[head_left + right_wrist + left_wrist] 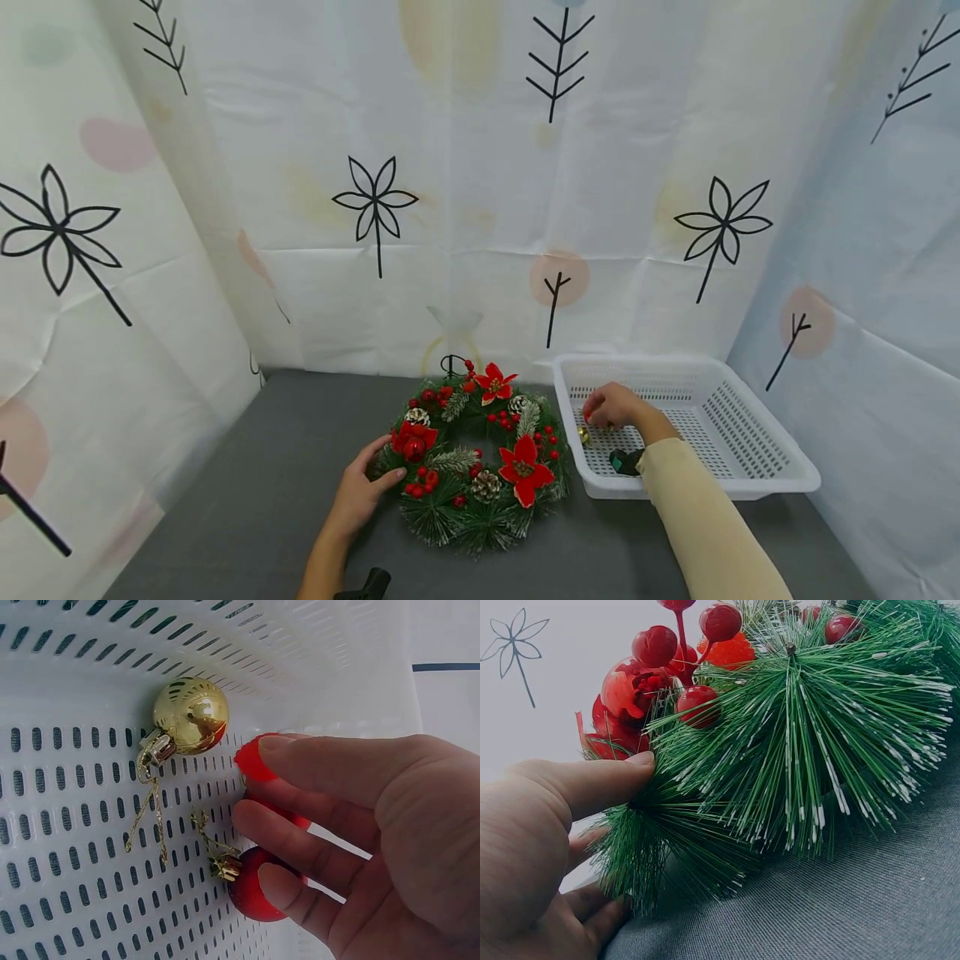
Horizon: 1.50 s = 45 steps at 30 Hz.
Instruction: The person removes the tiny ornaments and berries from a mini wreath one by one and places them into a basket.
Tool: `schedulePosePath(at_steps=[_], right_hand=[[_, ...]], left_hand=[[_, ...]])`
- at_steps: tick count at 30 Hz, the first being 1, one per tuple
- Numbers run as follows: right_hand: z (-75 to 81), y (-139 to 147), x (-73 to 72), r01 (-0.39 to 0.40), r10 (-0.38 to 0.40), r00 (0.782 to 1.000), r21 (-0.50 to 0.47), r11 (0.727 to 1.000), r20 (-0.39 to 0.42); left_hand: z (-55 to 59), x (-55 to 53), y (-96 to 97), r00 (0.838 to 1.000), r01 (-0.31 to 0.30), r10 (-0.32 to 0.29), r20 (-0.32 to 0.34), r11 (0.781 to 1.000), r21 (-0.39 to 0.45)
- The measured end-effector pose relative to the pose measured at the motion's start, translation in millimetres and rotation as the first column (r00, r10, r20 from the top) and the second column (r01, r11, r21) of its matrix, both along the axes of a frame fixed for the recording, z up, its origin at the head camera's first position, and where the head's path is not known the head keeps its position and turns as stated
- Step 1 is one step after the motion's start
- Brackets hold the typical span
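A green Christmas wreath (487, 521) with red poinsettias, berries and pinecones lies on the dark grey table. My left hand (357, 492) grips its left edge; in the left wrist view, the thumb (607, 780) lies on the needles and the fingers are lower, partly hidden behind them. Inside the white basket (772, 450), my right hand (617, 406) pinches a small bright red ornament (255, 759) between thumb and forefinger. Below those fingers is a dark red bauble (259, 889) with a gold cap and cord. A shiny gold bauble (191, 712) lies beside the hand.
The perforated basket stands at the right, close to the wreath. A dark wrist camera (626, 461) shows at the right sleeve, and another dark device (367, 586) is by the left wrist. Patterned white curtains (465, 208) enclose the back and sides.
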State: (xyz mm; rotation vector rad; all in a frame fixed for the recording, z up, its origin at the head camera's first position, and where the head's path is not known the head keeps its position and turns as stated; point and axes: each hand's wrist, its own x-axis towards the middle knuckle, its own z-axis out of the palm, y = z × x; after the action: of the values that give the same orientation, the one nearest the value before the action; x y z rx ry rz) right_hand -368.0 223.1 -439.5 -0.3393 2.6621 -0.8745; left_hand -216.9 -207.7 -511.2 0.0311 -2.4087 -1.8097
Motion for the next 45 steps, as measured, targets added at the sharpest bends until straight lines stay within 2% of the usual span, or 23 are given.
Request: schedulePosePath(at_steps=[3,12,17,25,29,32,40,45], right_hand=[[0.2,1.0,0.7,-0.003,0.003,1.0,-0.005,1.0,0.001],[5.6,6.8,0.8,-0.022,0.022,0.999,-0.023,0.999,-0.026],[12.7,5.7,-0.6,-0.041,0.036,0.996,-0.054,0.998,-0.076],[26.7,-3.6,-1.3,-0.026,0.006,0.986,-0.114,0.993,-0.164],[35.6,-7.8,4.5,-0.013,-0.018,0.984,-0.17,0.985,-0.176],[42.5,-11.2,10.9,-0.036,-0.002,0.978,-0.182,0.983,-0.206],[57.0,-22.0,26.8,-0.104,0.037,0.953,-0.21,0.972,-0.302],[63.9,-32.9,44.3,-0.136,0.037,0.929,-0.25,0.959,-0.367]], left_hand=[[-5.5,-2.5,-1.6,1.0,0.002,-0.002,-0.004,1.0,0.01],[-7.2,-0.3,-3.2,1.0,-0.008,0.008,-0.026,1.0,0.003],[-6.6,0.7,-4.2,1.0,-0.006,0.006,-0.024,1.0,0.003],[-5.9,1.4,-3.7,1.0,-0.009,0.009,-0.008,1.0,0.004],[-7.3,0.1,-3.2,1.0,-0.016,0.016,-0.011,1.0,-0.006],[-7.7,-0.7,-2.7,1.0,-0.017,0.017,-0.013,1.0,-0.004],[-8.2,-2.3,-4.2,1.0,-0.002,0.002,-0.008,1.0,-0.001],[-1.1,-1.0,-0.5,1.0,0.0,0.0,0.0,1.0,0.009]])
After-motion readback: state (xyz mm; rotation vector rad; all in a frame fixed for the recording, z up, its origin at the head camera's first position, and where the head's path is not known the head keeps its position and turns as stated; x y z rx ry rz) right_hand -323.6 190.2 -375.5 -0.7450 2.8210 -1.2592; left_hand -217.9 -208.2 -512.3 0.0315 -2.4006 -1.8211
